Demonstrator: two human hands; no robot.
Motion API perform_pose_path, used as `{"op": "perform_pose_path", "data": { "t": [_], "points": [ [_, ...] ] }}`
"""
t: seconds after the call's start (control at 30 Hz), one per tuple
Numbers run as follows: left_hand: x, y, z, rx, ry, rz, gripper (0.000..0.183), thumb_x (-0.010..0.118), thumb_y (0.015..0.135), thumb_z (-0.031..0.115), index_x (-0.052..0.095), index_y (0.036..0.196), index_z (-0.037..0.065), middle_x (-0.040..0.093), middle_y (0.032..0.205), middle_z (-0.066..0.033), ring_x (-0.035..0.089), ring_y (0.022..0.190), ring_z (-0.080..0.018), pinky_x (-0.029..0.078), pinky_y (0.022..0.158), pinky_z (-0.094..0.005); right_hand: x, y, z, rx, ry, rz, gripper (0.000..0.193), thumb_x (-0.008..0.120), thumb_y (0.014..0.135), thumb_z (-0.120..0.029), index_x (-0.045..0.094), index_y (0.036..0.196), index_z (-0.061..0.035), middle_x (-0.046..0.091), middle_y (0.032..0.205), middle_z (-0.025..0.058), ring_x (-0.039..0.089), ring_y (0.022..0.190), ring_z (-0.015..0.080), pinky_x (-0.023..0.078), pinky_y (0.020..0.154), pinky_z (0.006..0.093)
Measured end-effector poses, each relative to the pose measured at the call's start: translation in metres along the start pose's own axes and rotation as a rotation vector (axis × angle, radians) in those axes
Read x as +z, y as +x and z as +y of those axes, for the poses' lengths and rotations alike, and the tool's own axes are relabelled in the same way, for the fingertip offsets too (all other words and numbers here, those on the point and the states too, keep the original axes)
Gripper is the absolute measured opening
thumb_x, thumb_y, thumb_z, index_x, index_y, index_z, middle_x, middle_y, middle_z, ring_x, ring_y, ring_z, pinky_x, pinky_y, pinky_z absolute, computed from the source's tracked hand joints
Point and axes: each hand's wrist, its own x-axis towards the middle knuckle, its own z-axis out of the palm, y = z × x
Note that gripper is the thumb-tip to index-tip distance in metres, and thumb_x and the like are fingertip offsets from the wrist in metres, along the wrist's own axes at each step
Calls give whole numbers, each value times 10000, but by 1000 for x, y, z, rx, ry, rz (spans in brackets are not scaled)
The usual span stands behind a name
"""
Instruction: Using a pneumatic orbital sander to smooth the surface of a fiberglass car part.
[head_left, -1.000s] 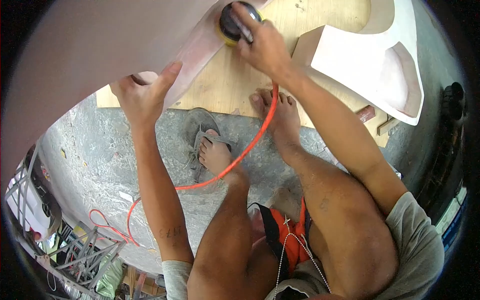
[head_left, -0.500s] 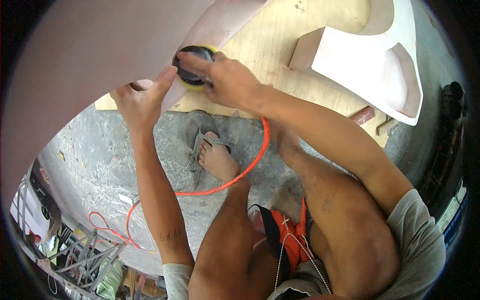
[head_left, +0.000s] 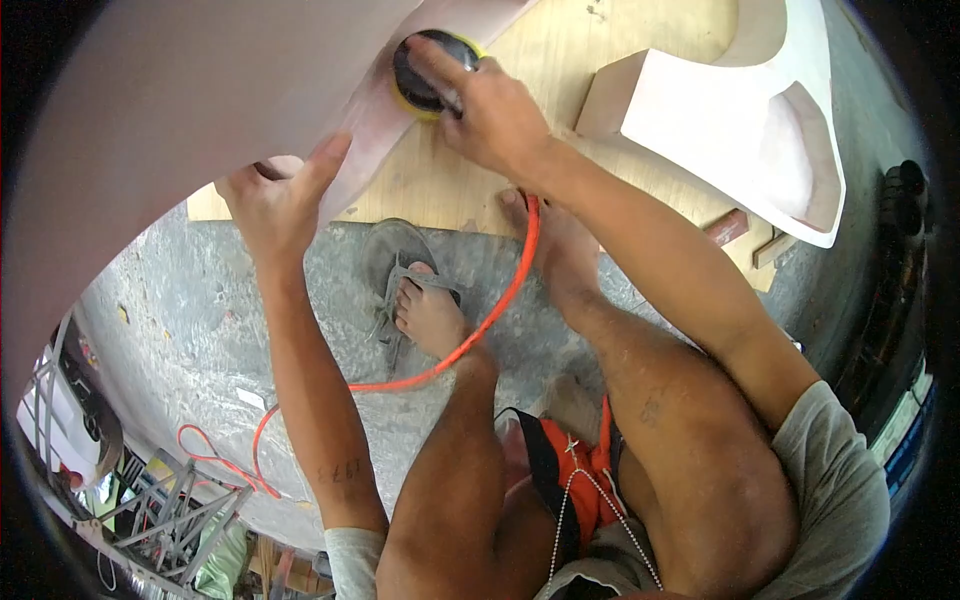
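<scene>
Our right hand [head_left: 497,115] was closed around a single round sander [head_left: 420,85], the index finger stretched over its top. The sander was black, with a yellow rim, and we had it over the wooden board [head_left: 560,50], against the edge of a large panel [head_left: 200,90]. Our left hand [head_left: 285,200] gripped that same panel at its lower edge, above the board's left end, thumb along the face and fingers partly hidden at an opening. The panel was smooth, broadly curved and matt, pale greyish pink overall, with rosier patches along the band under the sander; it covered the board's far left part and spread well beyond it.

We counted two hands, one sander and one panel. One orange hose [head_left: 510,300] came from behind our right wrist and curved over the floor [head_left: 330,300] on the near side of the board. One white moulded piece [head_left: 720,120], angular, with one scooped hollow, lay on the board's right part. Two small blocks, one reddish-brown block [head_left: 727,228] and one wooden strip [head_left: 773,250], sat at the board's near right edge. Of our two feet, the left foot [head_left: 430,315] was on one grey sandal [head_left: 385,245] just off the board's near edge; the bare right foot [head_left: 570,245] reached that edge, partly hidden.
</scene>
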Motion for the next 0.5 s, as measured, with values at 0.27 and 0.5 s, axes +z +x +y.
{"op": "perform_pose_path", "data": {
  "t": [0.27, 0.5],
  "points": [
    [3, 2, 3, 48, -46, 15, 752, 964, 681, 386, 618, 1196, -39, 619, 1148, -168, 604, 1053, -304, 472, 941, -424, 0, -5, -1, -14, 6, -10, 834, 662, 807, -85, 388, 1570, -283, 651, 1052, 312, 674, 947, 469, 571, 865, 518],
    [-1, -1, -4, -33, -113, 43, 740, 952, 671, 324, 606, 1222, -28, 610, 1185, -151, 598, 1087, -283, 459, 993, -417, 29, -16, -30, -92, 40, -217, 845, 634, 789, -38, 398, 1566, -275, 699, 1137, 215, 662, 1028, 426, 580, 890, 489]
  ]
}}
